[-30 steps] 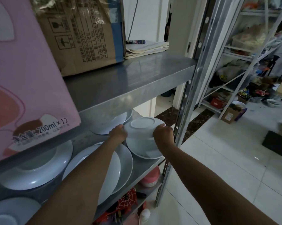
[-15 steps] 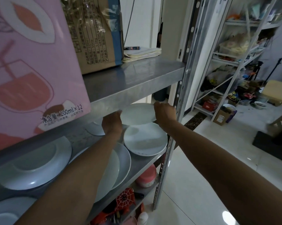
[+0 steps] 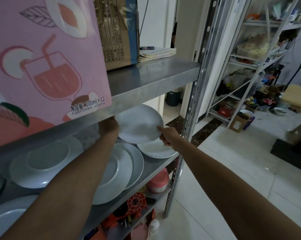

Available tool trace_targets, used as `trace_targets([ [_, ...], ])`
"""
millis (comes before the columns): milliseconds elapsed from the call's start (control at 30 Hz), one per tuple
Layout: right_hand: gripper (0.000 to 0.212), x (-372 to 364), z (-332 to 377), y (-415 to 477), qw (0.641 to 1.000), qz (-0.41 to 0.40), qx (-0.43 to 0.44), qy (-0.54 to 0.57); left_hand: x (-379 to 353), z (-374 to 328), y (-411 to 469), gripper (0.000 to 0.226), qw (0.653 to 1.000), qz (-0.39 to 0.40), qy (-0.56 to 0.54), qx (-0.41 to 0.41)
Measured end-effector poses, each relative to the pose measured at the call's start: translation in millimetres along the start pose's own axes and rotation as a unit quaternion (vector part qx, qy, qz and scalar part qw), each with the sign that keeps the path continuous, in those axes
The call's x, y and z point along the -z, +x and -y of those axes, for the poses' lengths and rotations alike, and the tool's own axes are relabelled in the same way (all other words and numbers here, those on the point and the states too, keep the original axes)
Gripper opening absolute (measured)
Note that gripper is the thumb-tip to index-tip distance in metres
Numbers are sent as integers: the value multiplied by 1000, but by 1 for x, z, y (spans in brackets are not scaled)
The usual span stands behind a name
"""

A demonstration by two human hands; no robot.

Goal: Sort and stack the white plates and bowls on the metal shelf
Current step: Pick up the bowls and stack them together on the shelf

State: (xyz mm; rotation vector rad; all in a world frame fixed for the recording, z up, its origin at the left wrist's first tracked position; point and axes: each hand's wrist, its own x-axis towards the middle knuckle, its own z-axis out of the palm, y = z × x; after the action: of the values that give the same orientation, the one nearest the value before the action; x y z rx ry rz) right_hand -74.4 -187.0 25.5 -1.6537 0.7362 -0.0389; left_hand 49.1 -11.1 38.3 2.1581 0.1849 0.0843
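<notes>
Sorting looks barely begun: your right hand (image 3: 168, 135) pinches a raised plate (image 3: 139, 123), your left hand (image 3: 109, 126) has its grip hidden, and the other plates (image 3: 122, 168) beneath are mostly unstacked.

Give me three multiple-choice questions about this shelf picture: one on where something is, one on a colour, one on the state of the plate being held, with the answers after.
1. Where does the pink carton stand?
A. on the floor
B. on the metal board above the stacked plates
C. beneath the dishes

2. What colour is the round tub on the level below them?
A. green
B. pink
C. black

3. How is the plate that the left hand and right hand hold?
A. lying flat on a stack
B. broken in pieces
C. lifted and tilted

Answers: 1 B, the carton sits on the board over the dishes. 2 B, the tub is plainly pink. 3 C, the plate hangs tilted above a white dish.
</notes>
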Motion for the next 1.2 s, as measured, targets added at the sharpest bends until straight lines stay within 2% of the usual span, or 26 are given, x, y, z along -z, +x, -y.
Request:
trace_targets([
  [167,46,-11,-29,-15,996,47,-67,25,-17,12,-11,51,997,46,20,59],
  [367,42,-3,-44,-20,995,-3,-100,2,-36,18,-19,46,990,119,66,35],
  [633,35,14,-56,-9,992,-87,-85,-45,-54,19,-24,45,979,193,61,30],
  [700,32,16,-57,-6,989,-97,-84,-75,-56,19,-24,43,976,199,84,18],
  [800,17,16,-58,-4,983,-100,-86,-125,-55,18,-22,39,971,202,123,12],
  [867,23,15,-56,-5,976,-97,-86,-178,-52,17,-19,37,970,199,140,11],
  [1000,33,12,-37,-7,932,-120,-55,-338,-41,18,-7,38,974,171,148,-3],
  [1200,34,-1,11,10,916,-102,41,-385,-6,27,16,40,976,119,179,-20],
])
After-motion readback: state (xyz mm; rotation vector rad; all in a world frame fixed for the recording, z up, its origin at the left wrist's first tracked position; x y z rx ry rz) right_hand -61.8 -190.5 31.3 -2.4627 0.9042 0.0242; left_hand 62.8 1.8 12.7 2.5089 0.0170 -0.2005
